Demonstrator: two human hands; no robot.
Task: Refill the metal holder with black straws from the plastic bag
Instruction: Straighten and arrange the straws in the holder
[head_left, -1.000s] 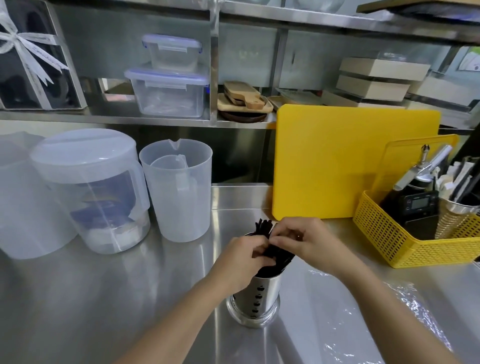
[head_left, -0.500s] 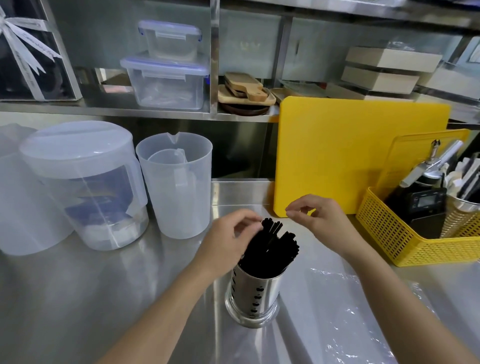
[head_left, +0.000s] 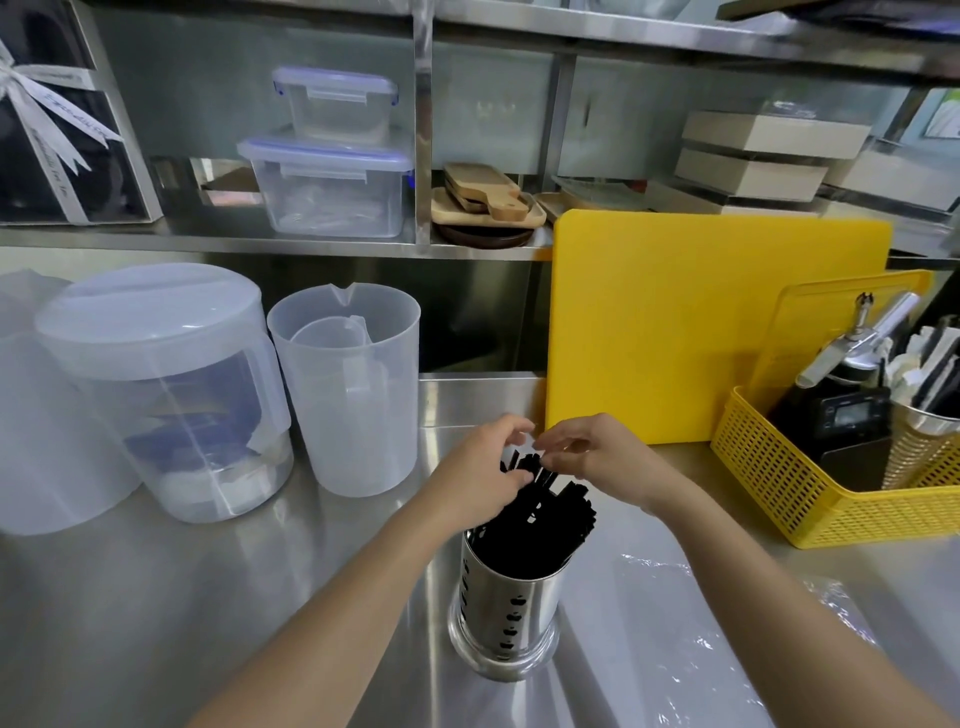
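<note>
A perforated metal holder (head_left: 506, 618) stands on the steel counter, packed with black straws (head_left: 540, 525) that lean to the right. My left hand (head_left: 475, 467) curves around the left side of the straw tops, fingers pressing on the bundle and thumb raised apart above it. From the right, my right hand (head_left: 602, 457) pinches its fingertips on the tips of the tallest straws. The clear plastic bag (head_left: 701, 629) lies flat on the counter to the right of the holder, under my right forearm.
Two translucent jugs (head_left: 345, 389) and a lidded container (head_left: 161, 384) stand at the left. A yellow cutting board (head_left: 701, 322) leans at the back. A yellow basket (head_left: 831, 499) with tools sits at the right. Shelves with boxes run above.
Half a second ago my hands were apart above the straws; both have closed in again onto the straw tops. The view has tilted slightly.
</note>
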